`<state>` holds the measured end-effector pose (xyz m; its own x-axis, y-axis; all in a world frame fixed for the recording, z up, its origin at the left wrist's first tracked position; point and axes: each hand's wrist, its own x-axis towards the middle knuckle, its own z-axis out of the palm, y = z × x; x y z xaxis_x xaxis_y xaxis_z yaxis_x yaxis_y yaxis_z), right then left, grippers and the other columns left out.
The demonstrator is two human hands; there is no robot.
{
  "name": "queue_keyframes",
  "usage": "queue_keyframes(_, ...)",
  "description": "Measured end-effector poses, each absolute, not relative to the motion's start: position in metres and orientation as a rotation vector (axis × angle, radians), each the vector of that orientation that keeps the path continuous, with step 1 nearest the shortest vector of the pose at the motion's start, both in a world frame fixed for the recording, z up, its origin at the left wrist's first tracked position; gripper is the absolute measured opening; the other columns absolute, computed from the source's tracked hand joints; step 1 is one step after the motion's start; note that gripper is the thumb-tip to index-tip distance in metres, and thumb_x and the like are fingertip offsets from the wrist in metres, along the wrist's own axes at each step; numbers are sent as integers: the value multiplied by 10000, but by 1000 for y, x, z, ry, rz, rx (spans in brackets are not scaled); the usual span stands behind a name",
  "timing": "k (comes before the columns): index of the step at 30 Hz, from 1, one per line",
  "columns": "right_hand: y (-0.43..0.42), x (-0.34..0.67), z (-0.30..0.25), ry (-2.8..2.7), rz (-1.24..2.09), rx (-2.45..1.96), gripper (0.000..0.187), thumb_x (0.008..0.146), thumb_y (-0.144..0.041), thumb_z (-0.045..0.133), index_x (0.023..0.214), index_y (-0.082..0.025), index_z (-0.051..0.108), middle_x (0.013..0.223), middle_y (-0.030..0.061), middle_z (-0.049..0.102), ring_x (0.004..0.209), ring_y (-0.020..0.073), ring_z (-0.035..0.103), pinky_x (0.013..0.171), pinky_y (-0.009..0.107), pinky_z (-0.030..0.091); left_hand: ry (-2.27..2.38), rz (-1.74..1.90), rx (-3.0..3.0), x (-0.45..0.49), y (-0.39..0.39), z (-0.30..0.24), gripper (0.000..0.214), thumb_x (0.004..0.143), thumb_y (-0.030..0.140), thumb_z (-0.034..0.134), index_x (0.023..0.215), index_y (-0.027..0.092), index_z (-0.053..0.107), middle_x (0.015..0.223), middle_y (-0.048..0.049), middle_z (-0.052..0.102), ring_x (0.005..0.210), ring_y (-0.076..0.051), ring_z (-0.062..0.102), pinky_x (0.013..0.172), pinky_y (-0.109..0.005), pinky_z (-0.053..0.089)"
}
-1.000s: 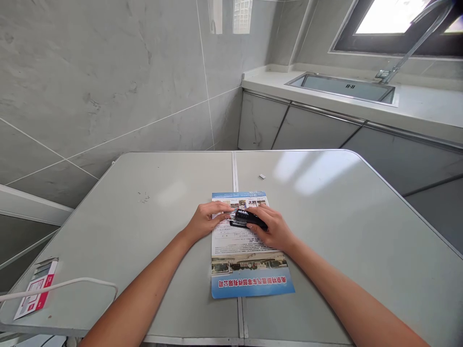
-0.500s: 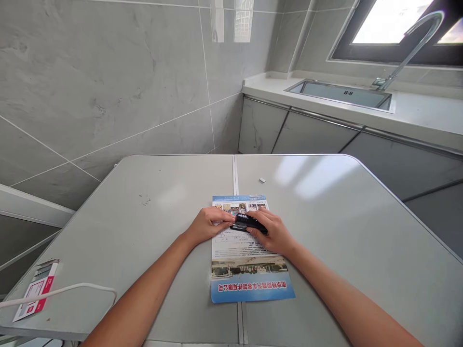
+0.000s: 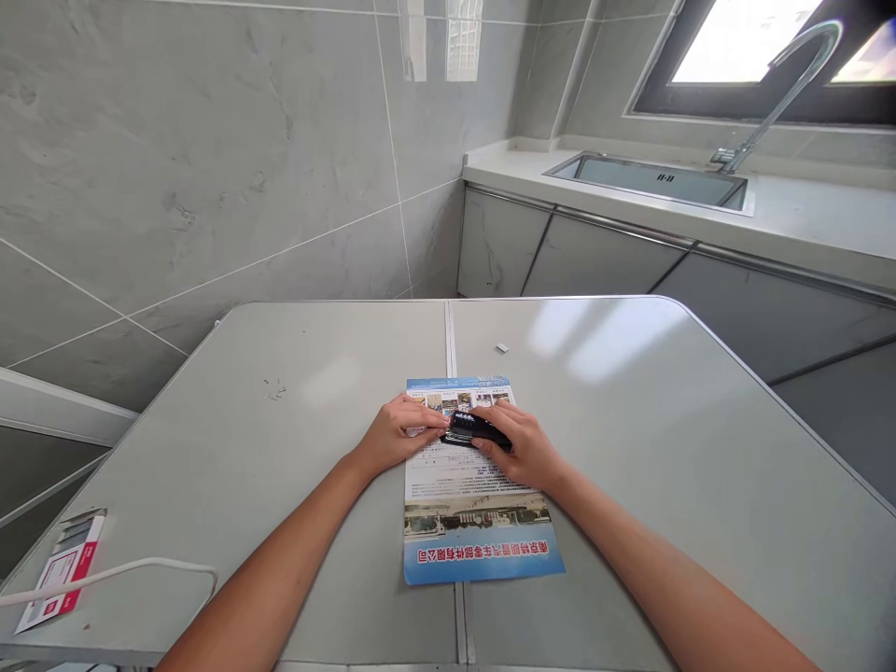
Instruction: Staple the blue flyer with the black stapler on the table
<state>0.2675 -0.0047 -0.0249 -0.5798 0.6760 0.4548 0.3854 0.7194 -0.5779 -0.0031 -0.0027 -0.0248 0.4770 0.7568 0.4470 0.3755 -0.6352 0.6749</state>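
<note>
Down at the near left edge of the grey tabletop (image 3: 231, 439): a white cable (image 3: 126, 569) looping over a red-and-white card (image 3: 62, 571). Dead centre, a printed flyer (image 3: 476, 523) lying flat across the seam. On its upper half, a black stapler (image 3: 476, 429), right hand (image 3: 525, 448) wrapped over it and gripping. Left hand (image 3: 396, 434) curled, fingertips touching the stapler's left end and pressing the sheet. Farther out, a small white scrap (image 3: 501, 348). Beyond, a sink (image 3: 651, 180) and curved faucet (image 3: 777, 89).
</note>
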Motion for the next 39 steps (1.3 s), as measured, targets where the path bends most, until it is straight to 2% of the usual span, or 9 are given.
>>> queue_keyframes(8, -5, 268, -25, -2254, 570, -806, 307, 988, -308, 607, 1285, -236, 571, 1058, 95, 719, 924, 258, 613, 814, 403, 507, 901, 1016, 2344, -3, -2, -24, 72, 934, 242, 722, 971, 241, 784, 977, -33, 827, 904, -191, 787, 847, -344, 505)
queue_keyframes(14, 0, 274, -29, -2117, 607, -784, 322, 988, -313, 611, 1304, -257, 586, 1077, 92, 726, 926, 255, 624, 799, 402, 520, 793, 949, 2362, -11, -2, -14, 216, 972, 188, 652, 1138, 264, 768, 1138, -67, 798, 1051, -208, 758, 932, -383, 533)
queue_keyframes(18, 5, 280, -28, -2100, 604, -714, 325, 984, -321, 621, 1301, -250, 610, 1059, 93, 735, 909, 250, 635, 808, 406, 520, 708, 1006, 2259, -12, -1, -11, 202, 982, 186, 650, 1108, 268, 784, 1155, -72, 793, 1056, -213, 758, 966, -400, 538)
queue_keyframes(21, 4, 280, -24, -2138, 586, -634, 333, 978, -318, 634, 1301, -237, 619, 997, 86, 735, 865, 239, 628, 802, 405, 500, 692, 1009, 2173, -10, -3, -12, 163, 934, 233, 728, 1082, 263, 790, 1105, -66, 805, 1033, -221, 757, 973, -401, 540)
queue_keyframes(24, -1, 275, -19, -2214, 554, -552, 329, 985, -309, 619, 1305, -231, 624, 960, 83, 728, 849, 232, 620, 797, 405, 477, 775, 1004, 2099, -8, -6, -14, 321, 820, 322, 847, 1123, 252, 767, 1052, -64, 798, 1034, -233, 725, 951, -389, 547)
queue_keyframes(27, -7, 269, -14, -2272, 496, -493, 311, 990, -276, 596, 1296, -230, 628, 945, 77, 732, 846, 227, 606, 785, 401, 455, 821, 978, 2090, -5, -8, -17, 412, 774, 390, 875, 1131, 237, 738, 1058, -72, 772, 1029, -233, 687, 926, -375, 539)
queue_keyframes(30, -12, 265, -10, -2286, 477, -470, 304, 991, -251, 583, 1291, -229, 624, 970, 68, 739, 843, 215, 586, 799, 398, 447, 818, 986, 2090, -3, -8, -18, 383, 787, 418, 859, 1084, 221, 719, 1041, -76, 748, 1029, -235, 669, 933, -377, 528)
queue_keyframes(35, -18, 260, -8, -2334, 427, -470, 304, 990, -243, 546, 1282, -221, 627, 961, 68, 730, 857, 212, 575, 877, 423, 442, 783, 932, 2129, -2, -8, -18, 230, 853, 303, 810, 1043, 219, 710, 1056, -80, 702, 1050, -226, 654, 950, -364, 523)
queue_keyframes(39, -23, 256, -6, -2425, 345, -472, 312, 983, -222, 505, 1266, -215, 635, 913, 69, 715, 823, 210, 568, 815, 402, 439, 753, 875, 2175, -3, -9, -18, 199, 870, 232, 770, 1061, 227, 713, 1075, -88, 678, 1066, -230, 640, 952, -373, 526)
